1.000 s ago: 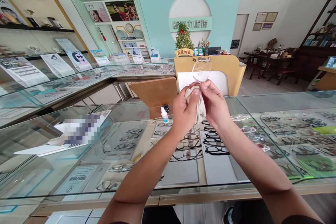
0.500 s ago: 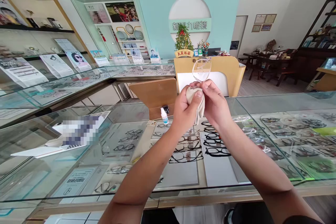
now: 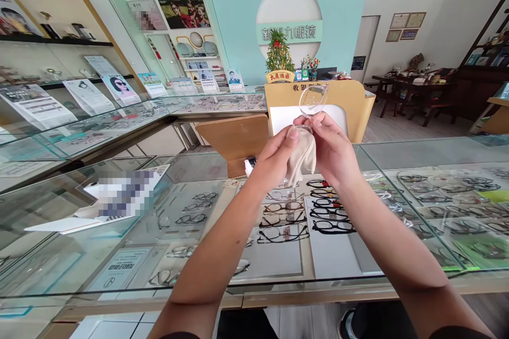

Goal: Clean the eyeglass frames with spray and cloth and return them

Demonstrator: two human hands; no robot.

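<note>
Held up over the glass counter, a pair of clear-framed eyeglasses (image 3: 314,100) shows one round lens above my fingers, with some droplets or marks on it. My right hand (image 3: 336,151) pinches the frame near its middle. A beige cleaning cloth (image 3: 301,158) hangs from my left hand (image 3: 271,163), whose thumb presses it against the lower lens. That lens is mostly hidden by the cloth and fingers. Just behind my left wrist, a small white spray bottle (image 3: 248,168) stands on the counter, partly covered.
Rows of eyeglasses (image 3: 283,233) lie inside the glass display counter (image 3: 191,270). An open white printed folder or box (image 3: 71,222) rests on top at the left. Beyond are a brown chair back (image 3: 238,135) and a yellow cashier desk (image 3: 358,98).
The cloth now hangs looser and more spread out below the fingers. The eyeglasses have tilted and shifted slightly right. My left hand now covers more of the spray bottle; the view has shifted slightly.
</note>
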